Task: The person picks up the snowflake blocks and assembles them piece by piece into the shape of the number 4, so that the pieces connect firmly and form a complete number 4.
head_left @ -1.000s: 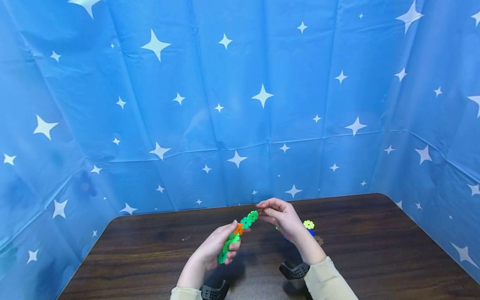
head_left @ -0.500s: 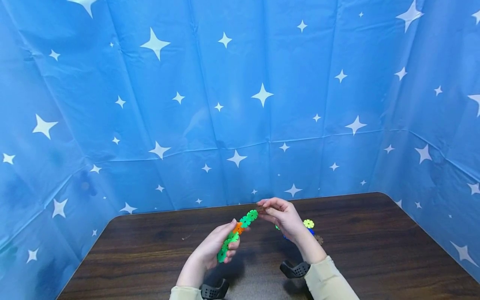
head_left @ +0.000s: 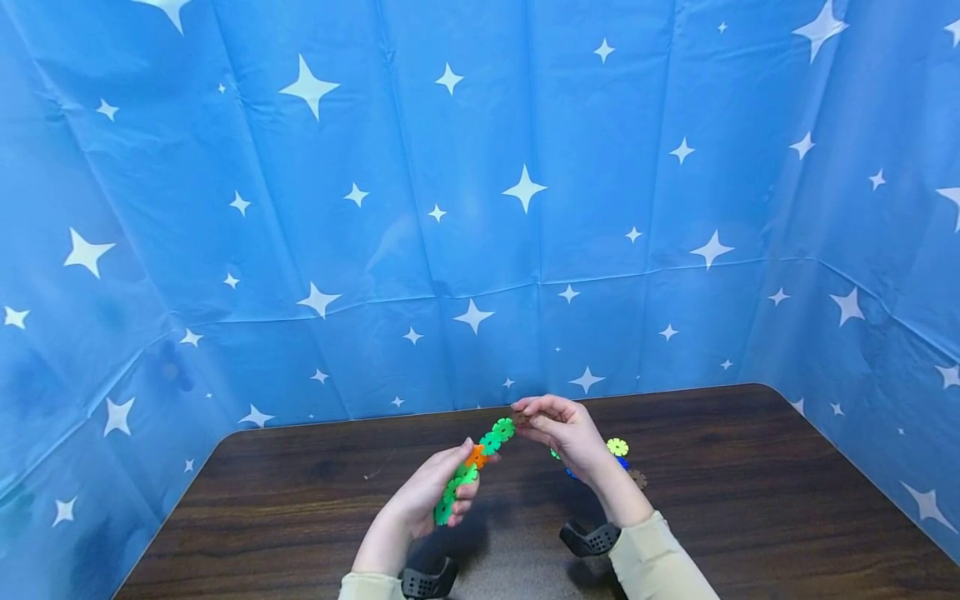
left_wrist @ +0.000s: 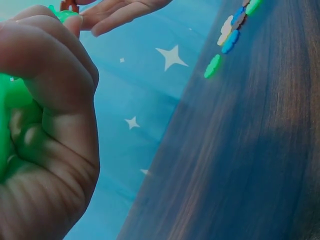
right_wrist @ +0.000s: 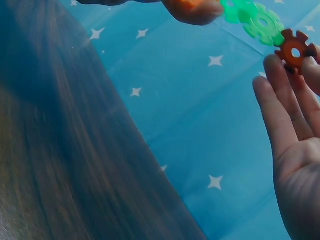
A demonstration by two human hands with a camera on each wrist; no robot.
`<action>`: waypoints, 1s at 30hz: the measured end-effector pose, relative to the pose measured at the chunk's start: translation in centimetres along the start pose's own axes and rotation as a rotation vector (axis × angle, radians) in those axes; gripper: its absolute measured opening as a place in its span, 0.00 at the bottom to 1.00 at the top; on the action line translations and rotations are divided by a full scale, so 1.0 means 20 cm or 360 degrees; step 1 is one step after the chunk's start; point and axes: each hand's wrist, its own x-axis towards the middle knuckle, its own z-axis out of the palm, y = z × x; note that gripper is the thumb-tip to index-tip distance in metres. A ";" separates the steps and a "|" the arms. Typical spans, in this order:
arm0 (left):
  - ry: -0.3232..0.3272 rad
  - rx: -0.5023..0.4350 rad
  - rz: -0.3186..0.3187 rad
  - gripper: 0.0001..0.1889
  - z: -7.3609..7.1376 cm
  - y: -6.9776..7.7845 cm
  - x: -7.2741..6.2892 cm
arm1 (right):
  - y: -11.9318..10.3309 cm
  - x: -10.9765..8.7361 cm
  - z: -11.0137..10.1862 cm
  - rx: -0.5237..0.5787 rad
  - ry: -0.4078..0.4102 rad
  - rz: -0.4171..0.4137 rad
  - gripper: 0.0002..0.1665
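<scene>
My left hand [head_left: 427, 492] grips a chain of notched plastic discs [head_left: 491, 442], mostly green with an orange disc [head_left: 477, 457] partway along. The chain slants up and to the right above the table. At its upper end my right hand [head_left: 566, 433] pinches a brown notched disc [right_wrist: 294, 51] between thumb and fingers. In the right wrist view the brown disc meets the edge of the last green disc [right_wrist: 264, 24]; whether their slots interlock I cannot tell. The left wrist view shows my left fingers [left_wrist: 55, 75] curled round the green discs, hiding part of them.
Several loose discs lie on the dark wooden table [head_left: 300, 500] beyond my right forearm: a yellow disc [head_left: 617, 448], a brown one [head_left: 638, 480], blue and green ones partly hidden. A blue star-patterned curtain [head_left: 480, 250] hangs behind the table's far edge.
Both hands keep nearly the same place and hold. The brown disc shows a little more clearly at the chain's upper end, which has shifted very slightly left.
</scene>
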 end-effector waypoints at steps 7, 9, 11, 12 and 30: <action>0.0049 -0.0014 0.0001 0.38 0.02 -0.01 0.01 | 0.01 0.01 0.08 0.0144 0.0208 0.0018 0.13; 0.0073 -0.0010 0.0009 0.39 0.02 -0.01 0.02 | 0.01 0.01 0.11 0.0193 0.0281 0.0028 0.13; 0.0094 -0.0006 0.0019 0.40 0.02 -0.01 0.02 | 0.01 0.01 0.14 0.0260 0.0343 0.0032 0.13; 0.0102 -0.0007 0.0023 0.40 0.02 -0.01 0.02 | 0.01 0.01 0.15 0.0299 0.0364 0.0030 0.13; 0.0080 -0.0019 0.0048 0.37 0.04 -0.01 0.02 | 0.06 0.02 0.24 0.0611 0.0563 -0.0040 0.12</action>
